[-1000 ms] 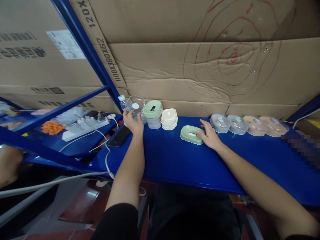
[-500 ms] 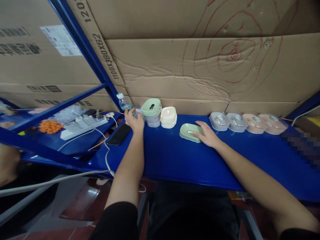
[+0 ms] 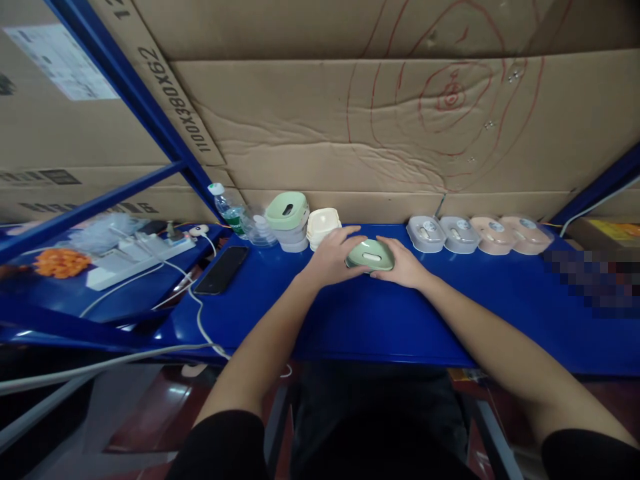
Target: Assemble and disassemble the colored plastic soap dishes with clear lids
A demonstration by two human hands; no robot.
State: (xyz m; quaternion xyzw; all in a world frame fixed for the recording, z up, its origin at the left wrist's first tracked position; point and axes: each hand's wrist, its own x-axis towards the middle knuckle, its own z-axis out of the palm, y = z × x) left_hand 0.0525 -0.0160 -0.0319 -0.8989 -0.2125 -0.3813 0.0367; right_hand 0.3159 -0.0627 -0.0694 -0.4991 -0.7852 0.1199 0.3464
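A pale green oval dish (image 3: 371,256) with a white oblong piece in its middle is between my two hands. My left hand (image 3: 334,259) grips its left side, thumb at the front edge. On the right side my right hand (image 3: 401,263) holds it, thumb near the front edge. Behind my left hand stands a stack of cream trays (image 3: 324,220), partly covered by that hand. Left of these is a stack of grey pieces with a green lid (image 3: 288,211) on top, and next to it a stack of clear covers (image 3: 261,231).
Two grey lidded boxes (image 3: 427,233) and two pink ones (image 3: 491,235) line the back right. At the left are a bottle (image 3: 231,212), a black phone (image 3: 222,270), a power strip (image 3: 141,261), cables and a blue frame post (image 3: 135,93).
My left hand has moved right from the clear covers to the green dish and taken hold of its left side. The dish is now held between both hands. The camera view has shifted.
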